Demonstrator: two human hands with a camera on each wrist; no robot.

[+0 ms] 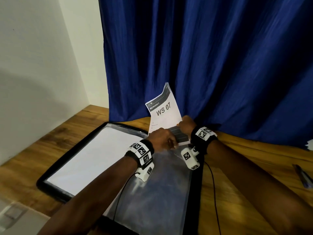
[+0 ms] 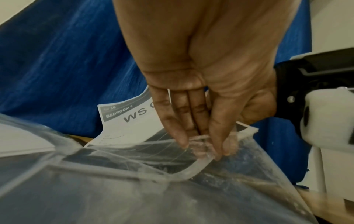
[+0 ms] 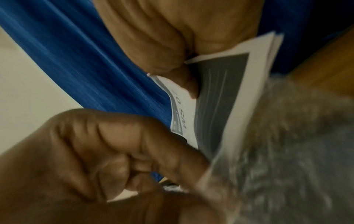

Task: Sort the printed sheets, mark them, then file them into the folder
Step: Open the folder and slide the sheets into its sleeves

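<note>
A black folder point(image 1: 50, 190) lies open on the wooden table, with a white sheet point(image 1: 94, 160) in its left pocket. A clear plastic sleeve point(image 1: 160, 192) covers its right side. A stack of printed sheets point(image 1: 163, 109) headed "WS 07" stands upright at the sleeve's far edge. My right hand point(image 1: 185, 124) grips the stack's lower right corner, thumb on the front page point(image 3: 220, 98). My left hand point(image 1: 163, 139) pinches the sleeve's top edge point(image 2: 199, 163) and holds it up, while the sheets point(image 2: 134, 121) sit just behind the opening. The stack's bottom edge is hidden behind my hands.
A blue curtain point(image 1: 220, 56) hangs right behind the folder, touching the table. A pen point(image 1: 303, 177) lies on the wood at the right, and a bit of paper point(image 1: 310, 145) shows at the right edge. A white wall point(image 1: 42, 65) stands on the left.
</note>
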